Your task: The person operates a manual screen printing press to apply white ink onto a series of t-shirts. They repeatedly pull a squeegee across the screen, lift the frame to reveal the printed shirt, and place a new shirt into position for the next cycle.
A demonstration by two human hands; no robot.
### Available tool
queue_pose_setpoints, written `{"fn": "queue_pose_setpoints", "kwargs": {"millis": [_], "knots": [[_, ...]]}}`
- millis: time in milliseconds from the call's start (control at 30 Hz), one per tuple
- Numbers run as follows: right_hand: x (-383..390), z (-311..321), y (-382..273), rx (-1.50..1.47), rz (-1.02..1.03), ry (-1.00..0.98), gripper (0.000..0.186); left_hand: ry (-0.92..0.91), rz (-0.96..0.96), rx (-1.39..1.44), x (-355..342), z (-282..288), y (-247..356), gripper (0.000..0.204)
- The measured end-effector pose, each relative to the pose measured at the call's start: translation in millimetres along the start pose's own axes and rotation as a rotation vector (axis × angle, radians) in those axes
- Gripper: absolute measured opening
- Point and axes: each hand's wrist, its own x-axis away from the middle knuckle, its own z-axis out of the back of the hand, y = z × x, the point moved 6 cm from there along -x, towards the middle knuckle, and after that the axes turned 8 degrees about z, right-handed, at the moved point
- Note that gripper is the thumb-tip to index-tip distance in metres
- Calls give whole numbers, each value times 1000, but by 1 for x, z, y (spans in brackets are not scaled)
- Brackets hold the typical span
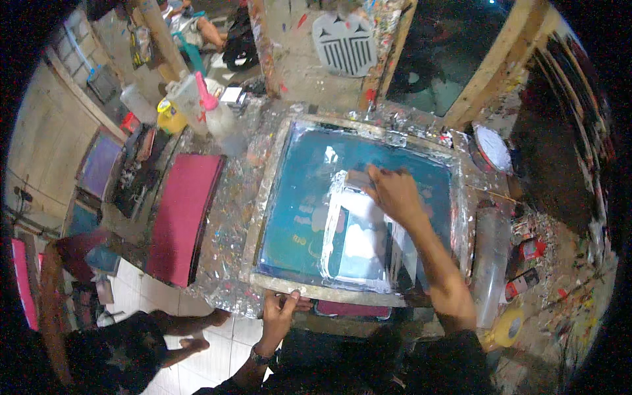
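A folded pink cloth (184,217) lay left of the frame (263,217), bottles (197,102) stood behind it, and a person crouched on the tiled floor (151,296) at lower left. The right hand (395,194) curled shut on a flat squeegee (359,179) at the teal mesh's (303,197) far middle. The left hand (280,313) pinched the foil-taped wooden frame's near edge.

Teal screen (309,217) in a taped wooden frame, lying flat on the table; small squeegee (359,179) on its mesh.
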Motion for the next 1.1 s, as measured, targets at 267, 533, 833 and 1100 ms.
{"fn": "queue_pose_setpoints", "kwargs": {"millis": [267,533,833,1100], "knots": [[136,46,-141,-109,26,-125,32,113,-93,-193,13,4,5,34],[125,118,-152,19,-135,237,49,-4,-396,53,12,4,12,21],[-9,279,-70,184,-142,482,65,199,-1101,-610,-73,-109,189,55],[-75,305,-29,76,-267,220,90,145,-1154,-1318,-183,-105,119,43]]}}
